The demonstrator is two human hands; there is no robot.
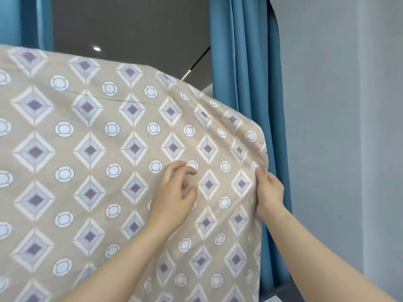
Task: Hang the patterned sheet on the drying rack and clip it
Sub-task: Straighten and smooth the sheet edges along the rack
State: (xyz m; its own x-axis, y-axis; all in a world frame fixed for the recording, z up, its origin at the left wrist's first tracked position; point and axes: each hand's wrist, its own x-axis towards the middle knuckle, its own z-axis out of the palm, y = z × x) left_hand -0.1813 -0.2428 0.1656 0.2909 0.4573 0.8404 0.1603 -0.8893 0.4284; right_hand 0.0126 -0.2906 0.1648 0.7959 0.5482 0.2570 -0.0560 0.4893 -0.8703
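Note:
The patterned sheet (pixel 87 149), beige with diamonds and white circles, hangs draped over something hidden beneath its top edge and fills the left and middle of the head view. My right hand (pixel 269 192) grips the sheet's right edge, thumb on the front and fingers behind the fabric. My left hand (pixel 176 192) hovers at the sheet's front just left of that, its fingers loosely curled and holding nothing. The drying rack and any clips are out of sight.
Blue curtains (pixel 246 83) hang right behind the sheet's right edge, with another blue curtain (pixel 26 20) at the top left. A pale grey wall (pixel 349 127) fills the right side. A dark ceiling (pixel 130 25) shows above the sheet.

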